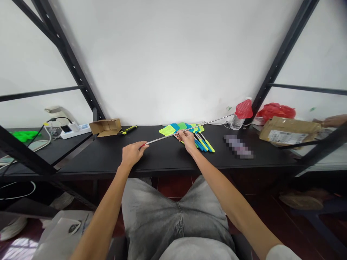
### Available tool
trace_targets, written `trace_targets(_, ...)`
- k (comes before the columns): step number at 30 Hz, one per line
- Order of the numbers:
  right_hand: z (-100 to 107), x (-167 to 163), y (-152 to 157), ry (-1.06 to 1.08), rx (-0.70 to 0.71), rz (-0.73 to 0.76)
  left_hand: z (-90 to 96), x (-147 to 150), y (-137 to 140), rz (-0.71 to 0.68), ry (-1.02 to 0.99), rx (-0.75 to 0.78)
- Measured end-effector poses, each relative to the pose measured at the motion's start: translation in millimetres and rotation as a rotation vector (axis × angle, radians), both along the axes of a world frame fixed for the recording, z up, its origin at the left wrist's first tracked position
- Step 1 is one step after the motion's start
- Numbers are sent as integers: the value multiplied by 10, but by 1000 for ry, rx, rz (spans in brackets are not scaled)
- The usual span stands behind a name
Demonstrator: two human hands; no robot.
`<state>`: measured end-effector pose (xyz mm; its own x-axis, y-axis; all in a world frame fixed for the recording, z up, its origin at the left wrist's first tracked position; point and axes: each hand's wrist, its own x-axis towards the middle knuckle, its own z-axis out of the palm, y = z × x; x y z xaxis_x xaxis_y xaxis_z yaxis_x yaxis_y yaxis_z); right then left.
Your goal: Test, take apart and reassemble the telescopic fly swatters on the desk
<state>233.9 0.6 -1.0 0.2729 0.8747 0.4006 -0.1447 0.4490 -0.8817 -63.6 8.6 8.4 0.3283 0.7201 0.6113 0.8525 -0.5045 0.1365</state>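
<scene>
A red fly swatter (244,109) with a long metal rod slants over the table, its mesh head up at the right. My left hand (132,153) is closed around its red handle end. Partway along the rod, my right hand (187,140) pinches the metal with its fingers. Behind and beneath the right hand lie several fly swatters (207,142) in yellow, blue and green, fanned out with their handles toward me. The right hand hides part of that group.
On the black table (108,155) are an open cardboard box (105,127), a yellow-black utility knife (129,130), a clear cup (236,123) and a blurred-out item (238,146). At right, another person's hand (332,121) is near a cardboard parcel (290,130). Black shelf posts flank the table.
</scene>
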Motion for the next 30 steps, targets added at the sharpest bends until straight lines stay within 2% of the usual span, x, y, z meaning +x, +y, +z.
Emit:
trace_targets(8,20,-16,-9,49,-2,42,43,105,-46,30,26,-29)
trace_targets(12,53,-217,-95,-88,20,193,126,392,-77,-79,69,-59)
trace_targets(18,54,-209,-148,-87,52,168,194,818,-148,-86,32,-95)
trace_targets(24,21,-236,-135,-135,39,206,97,803,-191,-63,-22,-170)
trace_targets(26,23,-230,-135,-73,18,174,81,786,-191,-52,-35,-176)
trace_targets(30,41,-120,-122,180,10,-9,78,778,-187,-22,-26,-180)
